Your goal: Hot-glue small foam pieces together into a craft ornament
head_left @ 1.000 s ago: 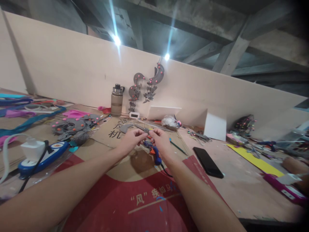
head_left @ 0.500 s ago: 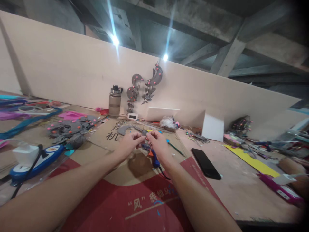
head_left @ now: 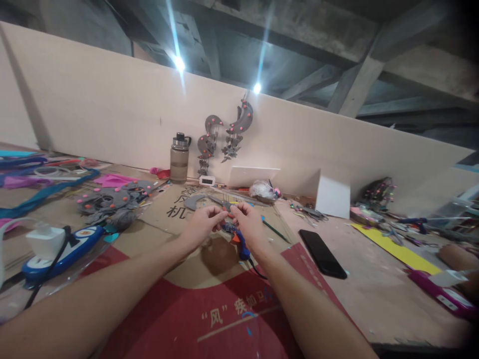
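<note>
My left hand (head_left: 204, 219) and my right hand (head_left: 247, 222) meet over the cardboard, thumbs and forefingers pinched almost tip to tip. What they pinch is too small and too covered to make out; a speck of red shows between the fingertips. Just beyond them lies a grey crescent-shaped piece (head_left: 193, 201), with another grey bit (head_left: 226, 205) by the right fingers. Under my right hand rests a blue tool with a cord (head_left: 244, 248), orange near its front, which looks like a glue gun. A dark green pencil (head_left: 275, 231) lies to the right.
A red and brown cardboard sheet (head_left: 179, 319) covers the table before me. Around it are a phone (head_left: 322, 253), a bottle (head_left: 179, 162), a blue power strip (head_left: 63, 257) and grey pieces with pink dots (head_left: 108, 198). Another person's hand (head_left: 454, 257) is at far right.
The whole view has shifted slightly, so things sit a little further right and lower. Both hands keep their pinch, and a bit of red now shows between the fingertips.
</note>
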A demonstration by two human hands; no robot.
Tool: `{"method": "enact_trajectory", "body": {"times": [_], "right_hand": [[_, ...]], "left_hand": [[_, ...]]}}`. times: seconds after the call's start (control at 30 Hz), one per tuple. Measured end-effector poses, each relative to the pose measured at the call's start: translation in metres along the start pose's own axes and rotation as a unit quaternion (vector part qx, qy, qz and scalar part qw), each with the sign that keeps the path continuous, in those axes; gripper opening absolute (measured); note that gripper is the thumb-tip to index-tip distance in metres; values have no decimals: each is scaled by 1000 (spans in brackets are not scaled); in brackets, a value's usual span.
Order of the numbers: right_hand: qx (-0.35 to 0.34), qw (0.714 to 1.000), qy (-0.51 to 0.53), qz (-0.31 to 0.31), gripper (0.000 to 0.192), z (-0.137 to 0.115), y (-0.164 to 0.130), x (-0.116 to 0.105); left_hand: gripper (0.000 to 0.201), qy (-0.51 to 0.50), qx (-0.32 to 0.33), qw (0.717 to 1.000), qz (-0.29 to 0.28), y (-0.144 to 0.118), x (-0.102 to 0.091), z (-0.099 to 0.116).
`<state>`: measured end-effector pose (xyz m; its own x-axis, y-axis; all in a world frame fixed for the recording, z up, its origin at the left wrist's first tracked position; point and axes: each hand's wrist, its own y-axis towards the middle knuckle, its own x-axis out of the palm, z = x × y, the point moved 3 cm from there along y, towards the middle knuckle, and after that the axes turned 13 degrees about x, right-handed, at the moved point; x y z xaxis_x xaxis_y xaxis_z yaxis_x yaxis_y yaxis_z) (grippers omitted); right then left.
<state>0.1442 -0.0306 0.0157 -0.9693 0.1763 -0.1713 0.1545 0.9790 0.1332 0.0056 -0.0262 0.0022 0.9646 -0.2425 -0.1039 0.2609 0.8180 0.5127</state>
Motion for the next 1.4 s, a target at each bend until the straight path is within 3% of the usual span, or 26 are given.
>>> {"method": "enact_trajectory", "body": {"times": [0.23, 0.53, 0.87, 1.4], "right_hand": [[1, 1000, -1, 0, 23, -4, 1, -4], [4, 999, -36, -22, 20, -8, -8, 5], [0, 999, -38, -31, 21, 5, -3, 10], [-6, 999, 2, -48, 31, -1, -7, 8]], "left_hand": [[40, -33, -1, 999, 17, 0, -3, -3], [29, -24, 37, 999, 27, 0, -6, 5], [27, -71, 14, 997, 9, 3, -7, -5], [25, -69, 11, 996, 63, 2, -8, 5]]}}
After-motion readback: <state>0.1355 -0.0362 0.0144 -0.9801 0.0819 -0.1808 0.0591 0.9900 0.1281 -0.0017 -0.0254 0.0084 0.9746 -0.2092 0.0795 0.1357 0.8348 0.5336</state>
